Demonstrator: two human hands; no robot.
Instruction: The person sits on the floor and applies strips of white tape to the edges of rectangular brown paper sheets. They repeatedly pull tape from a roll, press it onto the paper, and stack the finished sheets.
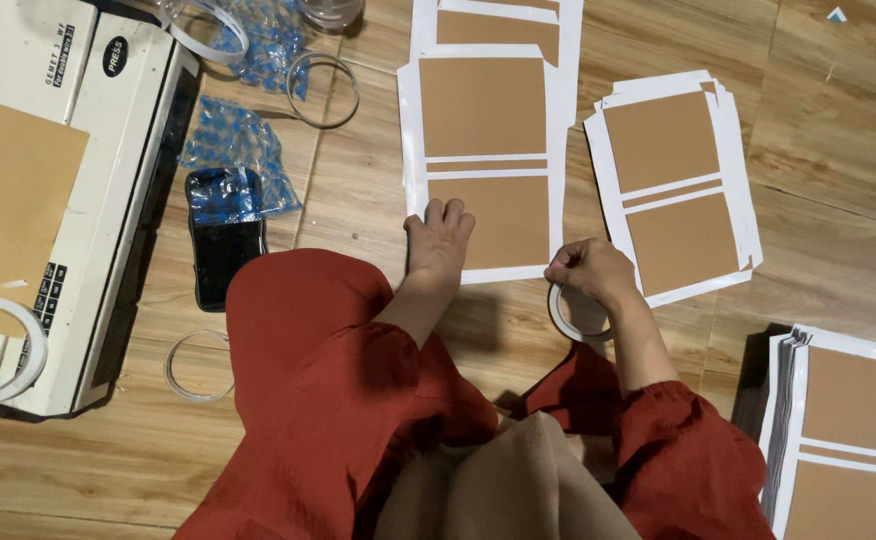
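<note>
The left hand (438,240) lay flat, fingers released, pinning the white sheet with two brown rectangular panels (485,160) to the wooden floor (358,190). The right hand (590,272), fingers clenched on a white tape roll (576,318), hovered at the sheet's lower right corner. Taping seemed underway; laying the strip straight along that edge likely needed care.

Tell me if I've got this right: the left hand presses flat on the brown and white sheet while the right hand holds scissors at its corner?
Not quite. In the head view the right hand holds a roll of tape, not scissors. The left hand does press on the sheet.
</note>
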